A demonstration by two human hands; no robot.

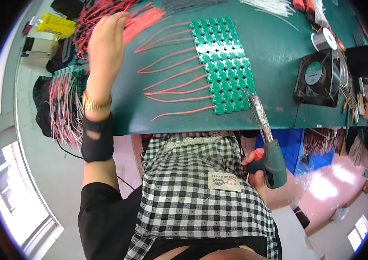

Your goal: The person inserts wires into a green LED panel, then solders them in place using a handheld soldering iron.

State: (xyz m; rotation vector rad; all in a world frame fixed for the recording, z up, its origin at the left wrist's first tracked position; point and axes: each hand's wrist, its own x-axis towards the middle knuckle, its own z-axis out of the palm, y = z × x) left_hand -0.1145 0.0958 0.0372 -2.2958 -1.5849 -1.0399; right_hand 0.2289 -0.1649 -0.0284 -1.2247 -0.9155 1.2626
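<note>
At the far left, the loose pile of red and white wires with green boards [64,108] sits well apart from your hands, so leave it be. Your left hand [106,45] reaches over the heap of thin red insulated wires [144,24], fingers extended and close together; whether they pinch a wire, you cannot tell from here. Lift one strand at a time, by its end, so that neighbours don't drag along. In the middle, the green panel of round circuit boards [225,69] lies flat on the dark green tabletop [162,125], with red wires fanning from its left edge; reach around these leads, since a tug could strain their joints. At the panel's lower right, the dark green pistol-shaped soldering tool with a metal barrel [274,160] sits gripped in your right hand [256,171]. Its tip is beside the boards, contact unclear; best hold it clear while your attention is left.
</note>
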